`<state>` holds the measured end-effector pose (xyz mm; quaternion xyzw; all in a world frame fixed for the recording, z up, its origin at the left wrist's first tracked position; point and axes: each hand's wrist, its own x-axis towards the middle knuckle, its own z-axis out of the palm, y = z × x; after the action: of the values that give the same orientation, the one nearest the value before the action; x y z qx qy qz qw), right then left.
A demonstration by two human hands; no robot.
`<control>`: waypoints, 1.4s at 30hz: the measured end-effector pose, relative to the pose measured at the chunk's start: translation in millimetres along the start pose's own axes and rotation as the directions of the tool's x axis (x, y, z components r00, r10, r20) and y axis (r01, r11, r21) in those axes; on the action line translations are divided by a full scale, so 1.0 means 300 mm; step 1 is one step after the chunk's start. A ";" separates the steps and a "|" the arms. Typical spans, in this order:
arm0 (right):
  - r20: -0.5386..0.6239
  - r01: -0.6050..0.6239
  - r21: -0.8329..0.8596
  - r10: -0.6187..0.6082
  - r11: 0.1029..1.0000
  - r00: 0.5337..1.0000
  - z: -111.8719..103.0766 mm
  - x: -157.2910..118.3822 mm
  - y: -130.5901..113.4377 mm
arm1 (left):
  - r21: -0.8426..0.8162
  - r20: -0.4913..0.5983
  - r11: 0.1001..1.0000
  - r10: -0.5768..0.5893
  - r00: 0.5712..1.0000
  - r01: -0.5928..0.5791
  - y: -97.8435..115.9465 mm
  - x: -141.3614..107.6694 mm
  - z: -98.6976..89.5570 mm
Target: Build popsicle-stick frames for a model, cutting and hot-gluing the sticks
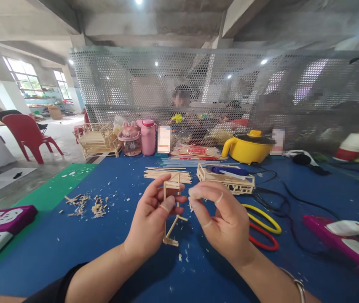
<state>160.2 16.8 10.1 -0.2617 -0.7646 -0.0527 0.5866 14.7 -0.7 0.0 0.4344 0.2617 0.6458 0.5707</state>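
My left hand (149, 214) is closed around a small frame of thin wooden sticks (172, 231), thumb pressed against one side. The frame stands roughly upright in the air, and fingers hide part of its middle. Just to the right, my right hand (222, 216) is pinched, thumb against index finger, apart from the frame. A pale sliver shows below those fingertips, too small to identify. Behind the hands lies a bundle of loose wooden sticks (154, 174). Short stick offcuts (99, 206) are heaped on the blue tabletop (103, 252) at the left.
A blue glue gun (226, 170) rests on a stick-built box (241, 185), its cable trailing right. Yellow (269, 226) and red rings (268, 244) lie beside my right hand. A yellow pot (250, 149), pink flask (148, 141) and propped phone (164, 139) stand before a perforated metal screen (129, 84).
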 end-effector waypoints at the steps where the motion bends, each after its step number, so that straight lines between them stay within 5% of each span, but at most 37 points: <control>1: 0.001 0.002 -0.005 -0.002 1.000 1.000 -0.002 0.002 0.002 | -0.008 0.002 1.000 -0.006 1.000 0.006 0.004 0.003 -0.002; 6: 0.024 -0.121 -0.042 0.122 0.992 0.992 -0.009 0.001 0.010 | 0.047 0.037 0.999 0.000 0.999 -0.002 0.009 0.001 -0.004; 11: 0.041 -0.155 -0.002 0.155 0.988 0.987 -0.008 -0.001 0.008 | 0.279 0.100 0.951 0.110 0.989 -0.134 -0.002 -0.008 -0.014; 15: 0.119 -0.077 -0.008 0.077 0.997 0.990 -0.005 0.005 0.001 | 0.462 0.137 0.856 0.191 0.972 -0.234 -0.012 -0.017 -0.029; 23: 0.088 -0.063 -0.025 0.065 0.998 0.994 0.010 0.000 -0.002 | 0.690 0.188 0.601 0.389 0.902 -0.403 0.005 -0.024 -0.029; 42: 0.051 -0.080 -0.024 0.081 0.997 0.995 0.014 -0.006 -0.019 | 0.676 0.118 0.637 0.403 0.908 -0.371 -0.002 -0.024 -0.017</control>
<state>154.4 13.1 8.6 -0.2997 -0.7679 -0.0306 0.5653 10.3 -6.6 -4.9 0.6450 0.3945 0.6192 0.2120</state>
